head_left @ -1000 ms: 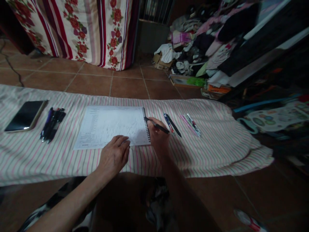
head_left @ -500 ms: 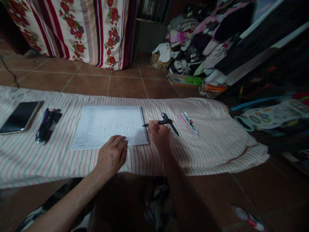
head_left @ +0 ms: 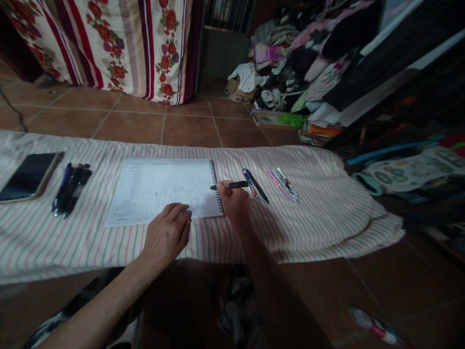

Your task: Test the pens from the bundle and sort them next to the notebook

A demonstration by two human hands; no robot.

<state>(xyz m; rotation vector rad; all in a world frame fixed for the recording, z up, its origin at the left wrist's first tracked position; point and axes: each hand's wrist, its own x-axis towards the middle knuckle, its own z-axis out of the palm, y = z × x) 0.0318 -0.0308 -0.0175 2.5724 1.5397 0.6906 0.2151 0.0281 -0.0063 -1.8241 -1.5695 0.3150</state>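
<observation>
A spiral notebook (head_left: 170, 179) lies on the striped cloth, with faint marks on its page and the coil along its right side. My left hand (head_left: 170, 229) rests with its fingers stretched over the notebook's lower edge, holding nothing. Between the closed fingers of my right hand (head_left: 234, 203) is a black pen (head_left: 238, 184), its tip over the page near the coil. Just right of that hand, two more pens (head_left: 256, 184) lie side by side on the cloth. Farther right is a small group of slim pens (head_left: 283, 184), one of them pink.
To the left lie a bundle of dark pens (head_left: 71, 189) and a tablet or large phone (head_left: 31, 175) with a dark screen. The striped cloth (head_left: 319, 213) covers a long, narrow surface. Behind it are a floral curtain (head_left: 134, 48) and heaped clothes (head_left: 286, 63).
My right hand has shifted slightly left with the black pen, bringing its tip farther over the page. My left hand stays in about the same place.
</observation>
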